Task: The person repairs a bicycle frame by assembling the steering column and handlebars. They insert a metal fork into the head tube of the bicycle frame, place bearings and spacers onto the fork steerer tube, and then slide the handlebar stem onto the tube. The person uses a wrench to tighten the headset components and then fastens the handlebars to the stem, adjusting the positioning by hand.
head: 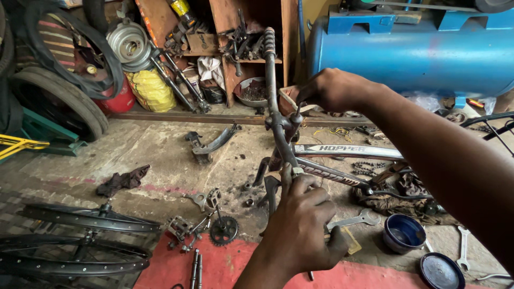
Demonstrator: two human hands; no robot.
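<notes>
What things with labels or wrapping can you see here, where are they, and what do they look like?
Lettered decal: on the bicycle frame's upper tube, right of centre; long silver strip, dark letters.
Second decal: on the lower tube, beside the left hand; dark with pale letters.
Yellow sack: back left by the shelf; bulging, crinkled plastic.
Round tin: floor, lower right; open, blue.
Its lid: just below; flat, dark blue.
</notes>
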